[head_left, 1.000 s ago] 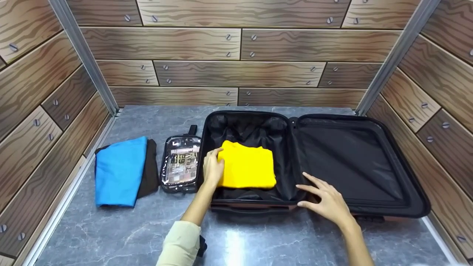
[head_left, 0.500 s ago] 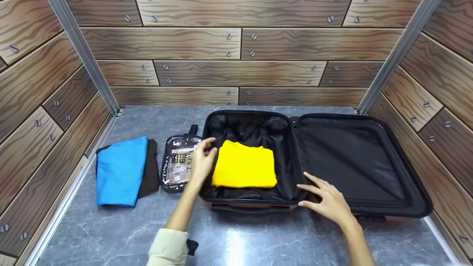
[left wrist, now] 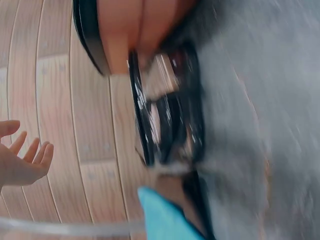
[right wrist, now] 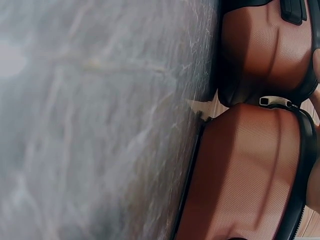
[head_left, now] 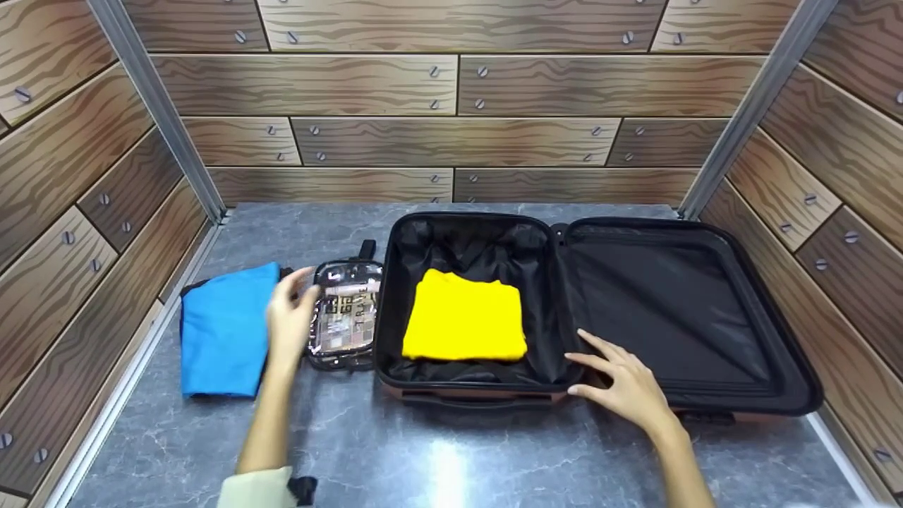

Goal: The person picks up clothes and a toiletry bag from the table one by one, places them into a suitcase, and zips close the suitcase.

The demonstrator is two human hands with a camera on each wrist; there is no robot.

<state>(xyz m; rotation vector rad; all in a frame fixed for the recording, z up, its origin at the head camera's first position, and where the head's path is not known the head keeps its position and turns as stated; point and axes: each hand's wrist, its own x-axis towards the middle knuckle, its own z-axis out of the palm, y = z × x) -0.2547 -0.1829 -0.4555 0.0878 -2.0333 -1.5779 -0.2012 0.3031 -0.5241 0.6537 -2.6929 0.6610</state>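
Note:
My left hand (head_left: 290,321) hangs over the gap between a blue folded cloth (head_left: 229,328) and a clear toiletry bag (head_left: 346,310) with black trim; it holds nothing, its fingers loosely bent. In the left wrist view the same fingers (left wrist: 25,159) show at the left edge. My right hand (head_left: 624,381) rests with spread fingers at the near edge of an open suitcase (head_left: 480,386), by the hinge side. A folded yellow garment (head_left: 465,317) lies inside the suitcase's left half. The right wrist view shows the suitcase's copper-coloured outer shell (right wrist: 250,165).
A dark folded cloth (head_left: 286,272) lies partly under the blue one, mostly hidden by my left hand. The suitcase lid (head_left: 663,310) lies opened flat to the right. Wood-patterned walls (head_left: 451,85) enclose the grey marbled surface (head_left: 353,451) at the back and both sides.
My left hand has left the yellow garment and travelled left, across the toiletry bag, to beside the blue cloth. The right hand has stayed in place.

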